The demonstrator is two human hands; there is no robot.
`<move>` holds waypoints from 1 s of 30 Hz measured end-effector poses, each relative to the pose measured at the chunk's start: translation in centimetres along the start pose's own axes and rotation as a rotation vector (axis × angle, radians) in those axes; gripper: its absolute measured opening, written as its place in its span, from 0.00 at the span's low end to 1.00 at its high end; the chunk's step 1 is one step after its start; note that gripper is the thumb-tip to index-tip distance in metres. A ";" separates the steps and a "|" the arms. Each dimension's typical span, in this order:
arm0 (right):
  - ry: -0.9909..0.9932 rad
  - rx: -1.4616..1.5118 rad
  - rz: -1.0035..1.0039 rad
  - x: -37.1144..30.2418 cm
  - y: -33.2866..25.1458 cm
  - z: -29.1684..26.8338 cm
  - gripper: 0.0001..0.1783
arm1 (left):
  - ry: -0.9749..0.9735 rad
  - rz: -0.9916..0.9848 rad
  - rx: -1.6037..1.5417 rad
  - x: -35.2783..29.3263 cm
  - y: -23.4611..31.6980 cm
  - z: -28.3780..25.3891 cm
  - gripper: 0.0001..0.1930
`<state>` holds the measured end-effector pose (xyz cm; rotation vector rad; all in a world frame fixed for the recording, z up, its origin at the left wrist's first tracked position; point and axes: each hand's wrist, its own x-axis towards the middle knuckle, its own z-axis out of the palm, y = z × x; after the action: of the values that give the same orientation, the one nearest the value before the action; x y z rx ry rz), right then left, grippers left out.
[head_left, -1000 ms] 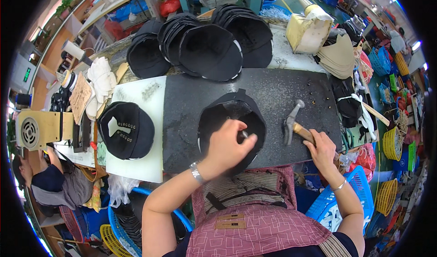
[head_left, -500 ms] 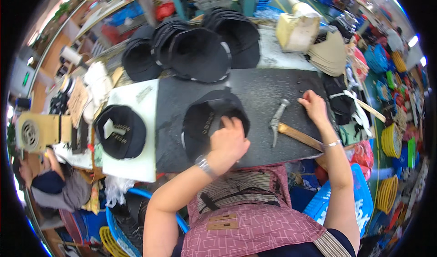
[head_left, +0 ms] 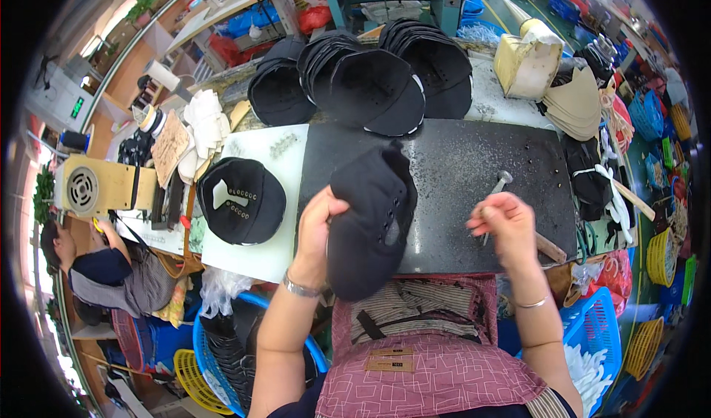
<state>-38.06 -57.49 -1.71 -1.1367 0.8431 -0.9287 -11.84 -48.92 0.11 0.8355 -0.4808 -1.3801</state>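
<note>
My left hand (head_left: 315, 229) is closed on the left edge of a black fabric shoe upper (head_left: 363, 233), which is lifted and tilted above the dark work mat (head_left: 459, 151). A row of eyelet holes shows along its right side. My right hand (head_left: 509, 227) hovers over the hammer (head_left: 503, 178), with thumb and fingers pinched together; whatever sits between them is too small to make out. The hammer lies on the mat, its wooden handle partly behind that hand. To the left, another black upper (head_left: 259, 221) with metal eyelets rests on a white board (head_left: 289, 151), a white T-shaped piece inside it.
Stacks of black uppers (head_left: 374, 84) stand along the back. A yellowish block (head_left: 524, 70) and beige curved pieces (head_left: 574, 107) are at the back right. Blue baskets (head_left: 592, 322) flank me below the table edge. Another person (head_left: 122, 270) sits at the far left.
My left hand has come out of the upper's inside and now grips its edge, raising and turning it. My right hand has moved from the mat's right side toward me, over the hammer.
</note>
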 end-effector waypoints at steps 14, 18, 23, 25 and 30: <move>-0.065 -0.142 -0.369 -0.1 2.8 8.0 0.04 | -0.105 -0.167 -0.339 -1.9 -2.9 0.8 0.24; 0.005 -0.365 -0.443 -0.4 2.9 8.0 0.06 | -0.056 -0.152 -0.327 -2.2 -3.1 1.1 0.24; -0.036 -0.007 -0.239 -0.3 1.5 8.2 0.09 | -0.117 -0.158 -0.286 -2.2 -2.2 1.2 0.24; -0.232 -0.274 -0.140 -0.1 0.7 7.3 0.11 | -0.142 -0.145 -0.240 -2.7 -1.6 1.5 0.24; -0.110 -0.539 -0.465 1.2 1.9 7.3 0.16 | -0.167 0.486 1.082 -3.2 0.3 4.3 0.20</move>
<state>-30.67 -55.68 -2.04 -1.8911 0.7726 -1.0297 -15.31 -46.84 3.55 1.3347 -1.5192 -0.6652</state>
